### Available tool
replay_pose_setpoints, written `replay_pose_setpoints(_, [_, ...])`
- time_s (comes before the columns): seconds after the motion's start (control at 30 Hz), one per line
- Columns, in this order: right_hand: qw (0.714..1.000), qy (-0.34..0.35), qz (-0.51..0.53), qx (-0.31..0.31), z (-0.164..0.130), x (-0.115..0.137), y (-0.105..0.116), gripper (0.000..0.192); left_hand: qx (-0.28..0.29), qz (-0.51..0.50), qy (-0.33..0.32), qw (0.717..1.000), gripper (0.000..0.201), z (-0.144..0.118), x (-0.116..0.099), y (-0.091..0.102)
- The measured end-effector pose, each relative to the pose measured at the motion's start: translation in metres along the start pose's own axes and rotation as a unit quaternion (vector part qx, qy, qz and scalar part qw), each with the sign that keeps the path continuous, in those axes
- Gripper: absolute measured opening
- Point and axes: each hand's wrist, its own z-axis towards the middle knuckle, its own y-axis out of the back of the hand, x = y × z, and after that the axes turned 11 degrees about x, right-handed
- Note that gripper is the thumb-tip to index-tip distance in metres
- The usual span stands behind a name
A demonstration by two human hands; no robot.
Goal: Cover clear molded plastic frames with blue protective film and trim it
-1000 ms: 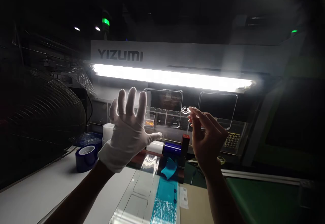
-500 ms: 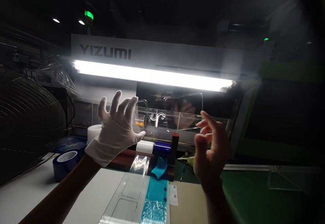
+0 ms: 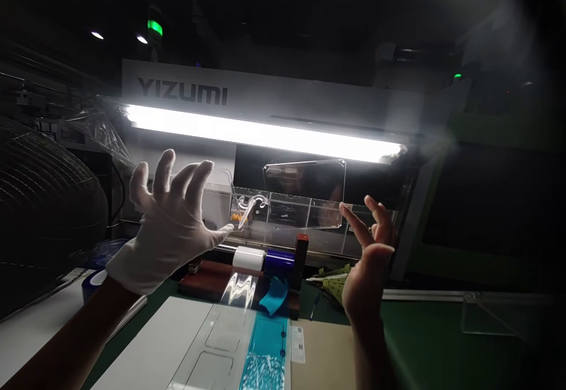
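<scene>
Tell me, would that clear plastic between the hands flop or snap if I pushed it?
The clear plastic would probably stay stiff, since its edges look straight. It may be slippery, because its shiny face shows reflections. Its thin, curly middle seems the likeliest place to snap.

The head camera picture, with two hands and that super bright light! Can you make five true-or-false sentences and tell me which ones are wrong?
1. The left hand wears a white glove. True.
2. Both hands wear gloves. False: the right hand is bare.
3. A clear plastic part shows between the hands. True.
4. The tube lamp is switched off. False: it glows bright white.
5. The lettering says YIZUMI. True.
</scene>
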Motion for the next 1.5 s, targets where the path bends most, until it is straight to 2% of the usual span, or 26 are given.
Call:
replay_pose_setpoints(0.23, [1.0,-0.016,0.001,0.001,-0.023,0.006,0.008,0.078,-0.04,0.003,-0.012,0.999,0.127,-0.007,-0.003,-0.001])
replay_pose_setpoints(0.57, [1.0,-0.02,-0.011,-0.013,-0.025,0.007,0.017,0.077,-0.045,-0.003,-0.035,0.998,0.128,-0.002,-0.005,-0.002])
replay_pose_setpoints(0.73, [0.999,-0.011,-0.018,-0.028,-0.02,0.009,0.02,0.078,-0.034,0.004,-0.055,0.998,0.13,0.006,-0.004,0.002])
replay_pose_setpoints(0.97, [0.997,0.021,0.002,-0.079,0.001,0.011,0.025,0.072,0.008,-0.002,-0.048,0.999,0.12,0.031,-0.014,0.026])
replay_pose_setpoints(1.2, [0.991,0.051,0.009,-0.127,0.017,0.007,0.034,0.073,-0.017,-0.013,-0.063,0.998,0.105,0.05,-0.025,0.035])
replay_pose_setpoints(1.3, [0.989,0.058,0.003,-0.137,0.018,0.005,0.038,0.074,-0.028,-0.013,-0.089,0.996,0.102,0.055,-0.028,0.037])
replay_pose_setpoints(1.5, [0.987,0.046,-0.01,-0.153,0.022,0.003,0.044,0.073,-0.031,-0.033,-0.1,0.994,0.094,0.063,-0.039,0.044])
